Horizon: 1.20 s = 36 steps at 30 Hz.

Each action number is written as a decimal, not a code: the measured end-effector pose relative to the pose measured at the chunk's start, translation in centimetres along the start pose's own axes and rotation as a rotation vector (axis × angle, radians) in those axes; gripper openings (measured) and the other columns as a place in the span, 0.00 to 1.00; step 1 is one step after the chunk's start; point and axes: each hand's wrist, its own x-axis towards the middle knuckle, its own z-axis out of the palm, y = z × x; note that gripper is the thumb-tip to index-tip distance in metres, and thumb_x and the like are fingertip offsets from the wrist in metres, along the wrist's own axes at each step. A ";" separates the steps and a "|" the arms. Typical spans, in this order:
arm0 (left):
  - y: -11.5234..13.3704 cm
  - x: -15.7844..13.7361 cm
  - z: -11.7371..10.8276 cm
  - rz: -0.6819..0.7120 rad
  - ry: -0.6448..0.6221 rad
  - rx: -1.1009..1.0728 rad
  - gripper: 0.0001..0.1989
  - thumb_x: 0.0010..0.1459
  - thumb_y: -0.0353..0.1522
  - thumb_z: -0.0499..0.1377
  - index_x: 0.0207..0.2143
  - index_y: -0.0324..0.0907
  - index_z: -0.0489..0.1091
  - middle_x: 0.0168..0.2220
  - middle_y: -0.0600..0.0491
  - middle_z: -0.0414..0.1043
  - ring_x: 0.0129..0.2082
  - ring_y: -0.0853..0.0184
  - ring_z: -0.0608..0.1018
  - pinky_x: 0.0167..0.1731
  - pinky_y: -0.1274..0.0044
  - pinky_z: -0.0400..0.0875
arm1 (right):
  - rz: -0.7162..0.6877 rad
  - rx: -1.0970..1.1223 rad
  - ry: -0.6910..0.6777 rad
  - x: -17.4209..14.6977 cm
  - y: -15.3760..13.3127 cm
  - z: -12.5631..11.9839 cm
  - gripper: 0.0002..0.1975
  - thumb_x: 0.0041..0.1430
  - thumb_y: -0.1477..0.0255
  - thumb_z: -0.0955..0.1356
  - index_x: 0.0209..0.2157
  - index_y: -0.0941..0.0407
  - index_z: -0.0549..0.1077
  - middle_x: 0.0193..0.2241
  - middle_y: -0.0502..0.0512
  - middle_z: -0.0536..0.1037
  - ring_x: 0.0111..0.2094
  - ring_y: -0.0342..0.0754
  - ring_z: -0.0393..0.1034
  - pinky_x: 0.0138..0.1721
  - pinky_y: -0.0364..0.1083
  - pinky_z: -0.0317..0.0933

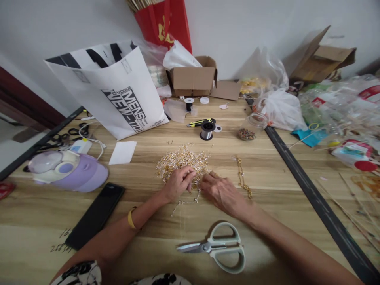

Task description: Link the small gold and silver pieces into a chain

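Observation:
A loose heap of small gold and silver beads or chain pieces [181,158] lies on the wooden table. At its near edge, my left hand [179,183] has thumb and fingers pinched together; whatever is between them is too small to name. Close by on the right, my right hand [221,194] is closed with its fingers bent down toward the heap, and its fingertips are hidden. A thin silver chain [187,202] with a ring trails over the table just below both hands, its upper end lost near the right fingers. A gold chain [241,178] lies to the right.
Large scissors [221,247] lie in front of me. Beyond the heap stand a wire spool [207,130], a cutter knife [197,123] and a jar of beads [247,132]. On the left are a phone [96,213], a purple bottle [80,170] and a white paper bag [115,91].

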 end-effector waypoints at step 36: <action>1.0 -0.4 0.0 0.047 -0.051 0.076 0.12 0.63 0.37 0.48 0.31 0.40 0.64 0.14 0.61 0.63 0.15 0.73 0.70 0.24 0.82 0.64 | 0.354 1.267 0.263 1.6 -0.1 3.4 0.14 0.54 0.62 0.67 0.34 0.60 0.68 0.15 0.42 0.60 0.17 0.38 0.52 0.19 0.39 0.46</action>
